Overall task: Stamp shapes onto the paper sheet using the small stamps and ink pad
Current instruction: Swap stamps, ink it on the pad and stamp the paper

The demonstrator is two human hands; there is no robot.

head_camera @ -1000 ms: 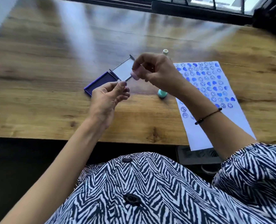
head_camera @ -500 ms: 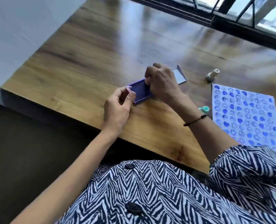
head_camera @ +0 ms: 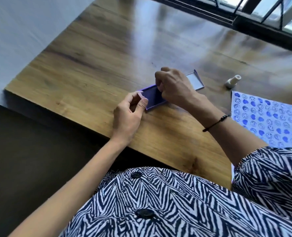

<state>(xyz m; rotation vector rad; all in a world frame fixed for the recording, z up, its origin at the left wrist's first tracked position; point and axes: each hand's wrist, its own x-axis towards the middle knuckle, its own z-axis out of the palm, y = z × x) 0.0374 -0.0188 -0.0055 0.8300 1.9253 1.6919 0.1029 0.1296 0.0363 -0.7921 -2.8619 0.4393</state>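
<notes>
Right hand (head_camera: 174, 86) over ink pad (head_camera: 153, 98)

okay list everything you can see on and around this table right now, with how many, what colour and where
table: one, brown wood, fills the view
ink pad: one, purple, open, near the table's middle
lid: one, pale inside, hinged behind the pad
stamp: one, cream, standing beside the paper's far corner
paper sheet: one, white with blue stamped faces and hearts, on the right
window frame: one, dark, far edge
bracelet: one, black, right wrist
left hand: fingertips at the pad's near corner
right hand: closed, pressing down over the pad
</notes>
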